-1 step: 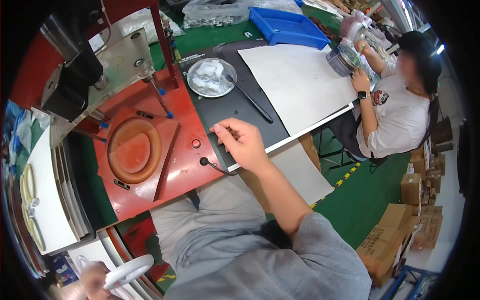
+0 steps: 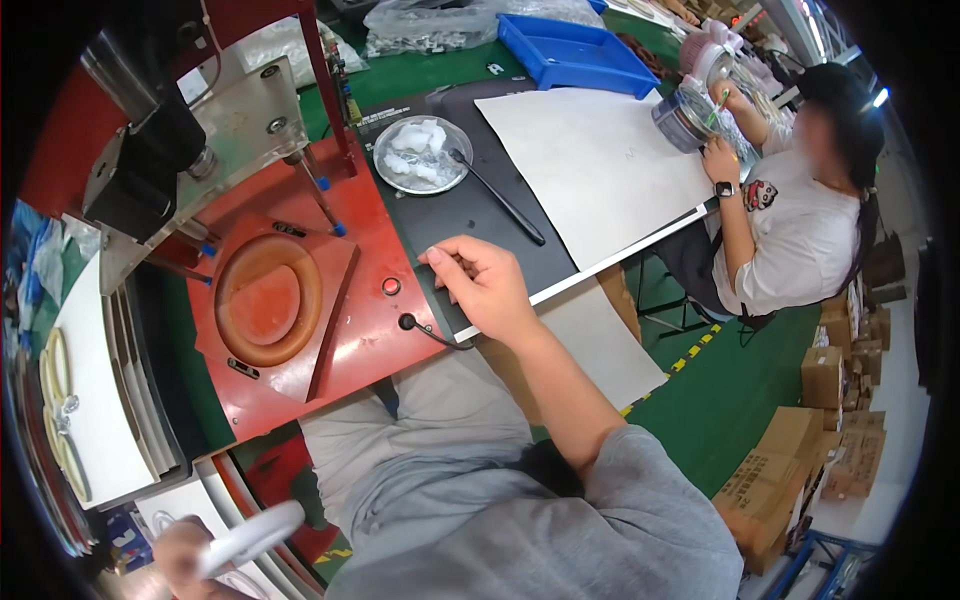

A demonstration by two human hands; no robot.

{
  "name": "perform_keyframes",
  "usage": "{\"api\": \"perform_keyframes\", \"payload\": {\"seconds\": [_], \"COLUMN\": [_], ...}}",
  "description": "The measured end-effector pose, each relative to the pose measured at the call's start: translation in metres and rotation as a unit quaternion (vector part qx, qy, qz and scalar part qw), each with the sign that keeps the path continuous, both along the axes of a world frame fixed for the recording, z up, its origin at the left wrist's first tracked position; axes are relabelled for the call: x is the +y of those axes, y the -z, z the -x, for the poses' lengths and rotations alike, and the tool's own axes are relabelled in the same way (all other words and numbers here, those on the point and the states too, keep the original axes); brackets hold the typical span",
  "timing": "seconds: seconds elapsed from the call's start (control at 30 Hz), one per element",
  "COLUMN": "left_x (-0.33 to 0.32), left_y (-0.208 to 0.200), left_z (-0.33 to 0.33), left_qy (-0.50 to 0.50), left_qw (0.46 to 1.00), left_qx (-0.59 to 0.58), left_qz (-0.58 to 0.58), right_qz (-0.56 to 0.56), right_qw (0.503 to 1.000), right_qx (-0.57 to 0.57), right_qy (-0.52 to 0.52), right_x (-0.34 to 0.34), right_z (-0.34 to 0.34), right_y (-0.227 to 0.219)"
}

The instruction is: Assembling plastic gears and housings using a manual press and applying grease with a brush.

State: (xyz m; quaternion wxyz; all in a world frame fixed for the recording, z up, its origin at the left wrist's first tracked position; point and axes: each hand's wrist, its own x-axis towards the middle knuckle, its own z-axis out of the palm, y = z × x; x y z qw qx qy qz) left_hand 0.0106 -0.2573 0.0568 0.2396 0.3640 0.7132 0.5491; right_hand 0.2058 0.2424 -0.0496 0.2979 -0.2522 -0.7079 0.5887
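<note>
At the lower left, my left hand grips a thick white ring. The hand is a little smeared by motion and its fingertips are partly hidden. My right hand rests at the table's front edge, fingers curled in and thumb pressed near the index finger. Nothing shows between them. Close to it on the red press base are a red button and a black cable. Left of these, a brown ring-shaped mould sits on a red block under the press head.
A metal bowl of white paste, with a dark-handled spoon, stands beyond my right hand. White sheet covers the table to the right. A blue tray lies behind. At right, a co-worker handles a tin. Cardboard boxes stand on the floor.
My left hand and the white ring have shifted slightly left, and the ring has tilted. My right hand stays in place.
</note>
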Motion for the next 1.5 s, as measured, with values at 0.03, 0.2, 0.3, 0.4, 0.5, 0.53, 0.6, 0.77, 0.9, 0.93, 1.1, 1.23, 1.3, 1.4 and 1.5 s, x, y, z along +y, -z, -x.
{"api": "perform_keyframes", "payload": {"seconds": [0.03,0.2,0.3,0.4,0.5,0.53,0.6,0.77,0.9,0.93,1.1,1.23,1.3,1.4,1.5], "left_x": [-0.009,0.103,0.176,0.219,0.220,0.220,0.217,0.228,0.226,0.221,0.199,0.155,0.113,-0.026,-0.159], "left_y": [0.009,-0.036,-0.038,-0.029,-0.021,-0.017,-0.006,0.015,0.026,0.024,-0.022,-0.059,-0.055,-0.039,-0.027], "left_z": [0.018,-0.008,-0.017,-0.011,-0.005,-0.003,0.005,0.009,0.004,0.005,0.004,0.057,0.134,0.241,0.292], "left_qy": [0.031,-0.032,0.030,0.101,0.081,0.068,0.037,-0.042,-0.059,-0.049,-0.071,-0.314,-0.343,-0.408,-0.345], "left_qw": [0.996,0.989,0.984,0.932,0.920,0.917,0.912,0.901,0.901,0.900,0.913,0.814,0.816,0.806,0.678], "left_qx": [0.056,0.146,0.173,0.340,0.368,0.378,0.394,0.426,0.426,0.428,0.401,0.486,0.461,0.365,0.451], "left_qz": [-0.069,-0.014,0.036,0.080,0.109,0.107,0.113,0.070,0.054,0.062,-0.011,0.060,0.065,0.226,0.466], "right_qz": [-0.007,0.033,0.034,0.020,0.016,0.020,0.019,-0.004,-0.007,-0.002,-0.032,-0.082,-0.066,-0.067,-0.050], "right_qw": [1.000,0.999,0.999,1.000,1.000,1.000,1.000,1.000,0.999,1.000,0.999,0.994,0.993,0.997,0.998], "right_qx": [0.009,0.005,-0.004,-0.008,-0.007,-0.011,-0.013,-0.025,-0.032,-0.029,-0.027,-0.060,-0.087,-0.044,-0.018], "right_qy": [0.000,-0.006,-0.002,0.013,0.009,0.007,0.006,0.017,0.007,0.000,0.006,0.035,0.044,0.007,-0.020], "right_x": [0.001,-0.002,0.000,0.008,0.006,0.005,0.004,0.005,0.005,0.003,0.014,0.008,0.010,0.002,-0.005], "right_z": [0.000,0.010,0.002,-0.010,-0.010,-0.009,-0.006,-0.003,0.001,0.004,-0.011,-0.015,-0.021,0.001,0.024], "right_y": [0.002,0.001,0.002,0.004,-0.001,-0.001,0.001,-0.001,0.005,0.007,0.018,0.003,0.001,0.001,0.000]}}
